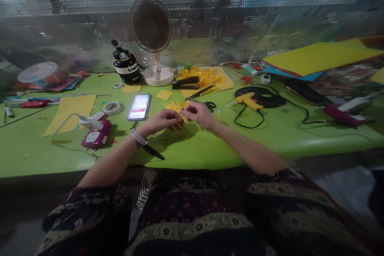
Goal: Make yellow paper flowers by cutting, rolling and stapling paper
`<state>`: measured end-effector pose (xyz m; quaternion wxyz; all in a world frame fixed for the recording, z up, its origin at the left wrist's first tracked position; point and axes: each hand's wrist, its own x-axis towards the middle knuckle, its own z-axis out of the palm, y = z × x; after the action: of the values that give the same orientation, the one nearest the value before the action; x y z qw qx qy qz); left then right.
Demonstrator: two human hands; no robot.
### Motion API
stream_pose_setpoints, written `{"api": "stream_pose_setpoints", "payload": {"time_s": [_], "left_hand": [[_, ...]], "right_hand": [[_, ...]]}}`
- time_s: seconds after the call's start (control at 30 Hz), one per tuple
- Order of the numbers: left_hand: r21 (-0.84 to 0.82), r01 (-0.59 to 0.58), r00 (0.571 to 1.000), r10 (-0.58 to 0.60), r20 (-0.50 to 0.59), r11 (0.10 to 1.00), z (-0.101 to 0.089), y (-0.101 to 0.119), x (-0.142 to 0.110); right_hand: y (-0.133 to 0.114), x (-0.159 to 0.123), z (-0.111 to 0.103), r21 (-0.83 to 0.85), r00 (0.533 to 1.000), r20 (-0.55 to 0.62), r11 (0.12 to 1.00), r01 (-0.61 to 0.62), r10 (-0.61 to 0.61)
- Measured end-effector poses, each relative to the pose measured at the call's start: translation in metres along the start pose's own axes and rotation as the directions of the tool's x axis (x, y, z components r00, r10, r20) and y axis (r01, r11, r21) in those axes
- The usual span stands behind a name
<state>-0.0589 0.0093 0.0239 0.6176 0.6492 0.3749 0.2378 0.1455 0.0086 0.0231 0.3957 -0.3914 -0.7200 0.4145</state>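
My left hand (pixel 163 122) and my right hand (pixel 199 115) meet over the front middle of the green table. Both have their fingertips pinched together. Small yellow, frayed-looking paper (pixel 174 106) shows at and just behind the fingertips; the right fingers close on a bit of it. What the left fingers hold is hidden by the hand. Black-handled scissors (pixel 211 106) lie behind my right hand. A phone (pixel 139 107) with a lit screen rests left of my left hand, with a yellow paper square (pixel 164 95) behind.
Behind the hands stand a fan (pixel 158 75) and a black bottle (pixel 127 68), with a stapler (pixel 186 83) beside them. A yellow glue gun (pixel 249 100) with a cord lies right. Tape (pixel 112 108) and a purple power adapter (pixel 96 134) are left. Yellow sheets (pixel 324 58) sit far right.
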Motion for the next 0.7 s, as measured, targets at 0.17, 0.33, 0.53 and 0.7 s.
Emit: {"api": "stream_pose_setpoints", "payload": {"time_s": [0.17, 0.33, 0.53, 0.7], "left_hand": [[0.004, -0.015, 0.994, 0.015, -0.109, 1.000, -0.009, 0.001, 0.001], [-0.039, -0.017, 0.972, 0.008, -0.234, 0.999, -0.016, -0.001, 0.003], [-0.089, 0.003, 0.969, -0.025, -0.245, 0.996, -0.018, -0.005, 0.007], [-0.123, 0.008, 0.973, -0.036, -0.227, 0.992, -0.019, -0.006, 0.008]], "right_hand": [[-0.002, 0.002, -0.006, 0.055, 0.996, -0.066, 0.997, -0.048, 0.052], [-0.002, 0.004, -0.013, -0.433, 0.982, -0.080, 0.881, -0.190, 0.172], [0.011, 0.006, -0.008, -0.725, 0.975, -0.028, 0.667, -0.173, 0.222], [0.016, 0.009, -0.009, -0.678, 0.965, -0.044, 0.702, -0.218, 0.257]]}}
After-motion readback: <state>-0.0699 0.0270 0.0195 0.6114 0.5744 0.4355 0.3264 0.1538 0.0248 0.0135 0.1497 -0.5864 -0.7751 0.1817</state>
